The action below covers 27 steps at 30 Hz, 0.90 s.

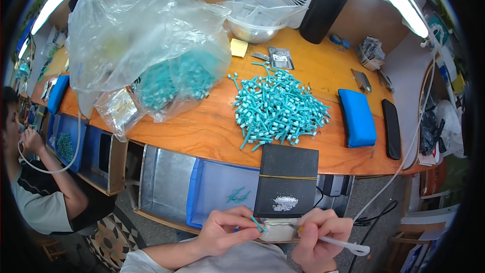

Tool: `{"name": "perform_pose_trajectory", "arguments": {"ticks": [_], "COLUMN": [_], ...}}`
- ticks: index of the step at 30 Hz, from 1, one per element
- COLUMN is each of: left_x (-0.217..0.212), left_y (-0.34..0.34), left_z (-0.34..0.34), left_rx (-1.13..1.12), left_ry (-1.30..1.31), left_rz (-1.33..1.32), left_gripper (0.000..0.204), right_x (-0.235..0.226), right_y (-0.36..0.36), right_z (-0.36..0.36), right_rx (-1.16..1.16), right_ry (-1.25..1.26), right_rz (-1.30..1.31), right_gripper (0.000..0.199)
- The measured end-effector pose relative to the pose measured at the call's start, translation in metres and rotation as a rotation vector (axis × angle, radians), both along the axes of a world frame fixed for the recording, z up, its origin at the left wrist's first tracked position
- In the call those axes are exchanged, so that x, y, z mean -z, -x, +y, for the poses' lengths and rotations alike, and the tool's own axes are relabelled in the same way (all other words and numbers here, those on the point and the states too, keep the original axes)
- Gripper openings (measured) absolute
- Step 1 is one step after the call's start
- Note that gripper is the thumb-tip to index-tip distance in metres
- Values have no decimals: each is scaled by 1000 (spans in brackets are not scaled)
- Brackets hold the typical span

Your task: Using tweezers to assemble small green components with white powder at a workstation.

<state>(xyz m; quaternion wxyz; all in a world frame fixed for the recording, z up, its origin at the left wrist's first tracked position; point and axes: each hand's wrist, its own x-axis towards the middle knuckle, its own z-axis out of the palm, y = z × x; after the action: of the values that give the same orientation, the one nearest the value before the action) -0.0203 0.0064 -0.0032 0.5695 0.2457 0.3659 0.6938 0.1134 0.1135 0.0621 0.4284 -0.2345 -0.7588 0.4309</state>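
Near the bottom edge, my left hand (222, 231) pinches a small teal stick-like piece (256, 222) between thumb and fingers. Close to its right, my right hand (322, 236) is closed around a slim white pen-like tool (343, 244), with a yellowish bit showing at the fingers. The tool's tip is too small to make out. Just beyond both hands lies a black pad (288, 164) with a rubber band across it. Tiny white pieces (285, 202) are heaped on its near part. A pale cloth-like block (279, 230) sits between my hands.
Teal pieces with white ends (278, 106) form a large pile on the wooden table (202, 134). A clear plastic bag (146, 30) holds more. Several teal pieces lie in the blue tray (222, 177). A blue case (357, 118) stands right; a person (45, 182) sits left.
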Motion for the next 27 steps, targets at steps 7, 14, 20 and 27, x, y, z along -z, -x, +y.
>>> {"name": "perform_pose_trajectory", "arguments": {"ticks": [7,14,20,27], "left_x": [1,2,3,-1], "left_y": [-2,-2,0,0], "left_z": [3,2,0,3], "left_rx": [6,-5,10,35], "left_ry": [5,-12,-10,-36], "left_rz": [-31,-37,-26,5], "left_gripper": [17,18,18,18], "right_x": [0,0,5,-10], "right_y": [0,1,0,-4], "right_z": [7,7,4,-6], "right_rx": [78,76,52,-244], "right_ry": [-31,-42,-62,81], "right_rz": [-44,-70,0,68], "right_gripper": [21,21,20,24]}}
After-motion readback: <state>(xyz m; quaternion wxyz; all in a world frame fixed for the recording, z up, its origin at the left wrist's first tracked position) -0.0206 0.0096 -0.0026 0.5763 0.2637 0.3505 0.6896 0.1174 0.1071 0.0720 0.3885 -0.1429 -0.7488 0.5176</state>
